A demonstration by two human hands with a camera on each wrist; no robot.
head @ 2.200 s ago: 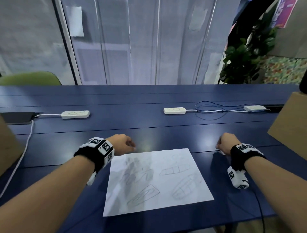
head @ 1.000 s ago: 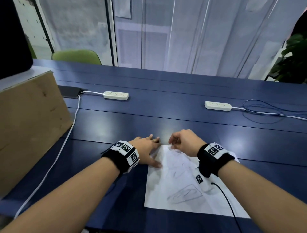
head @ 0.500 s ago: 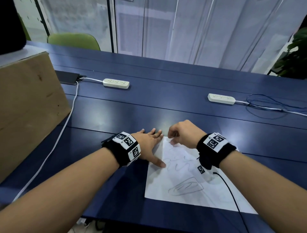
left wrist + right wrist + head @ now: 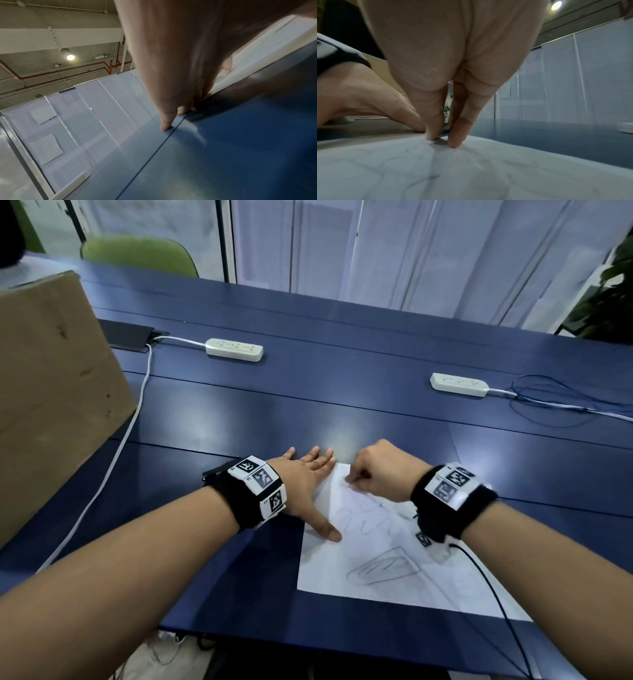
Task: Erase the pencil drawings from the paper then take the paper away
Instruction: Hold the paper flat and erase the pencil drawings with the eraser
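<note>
The left hand point(image 4: 301, 487) lay flat, fingers straight, pinning the paper point(image 4: 383, 573) near the table's point(image 4: 308, 405) front edge, while the right hand point(image 4: 383, 474) pinched a small dark object, unidentifiable, against it.

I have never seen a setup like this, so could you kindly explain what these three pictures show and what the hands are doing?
There is no machine: a person wears one camera on the head and one on each wrist. The head view looks down on a blue table with a sheet of paper bearing pencil drawings, two power strips, and a cardboard box beside it. The left hand lies flat, fingers straight, steadying the paper's left edge. The right hand has its fingers pinched together, pressing a small dark thing, probably an eraser, on the paper. The wrist views look along each hand from close up.
</note>
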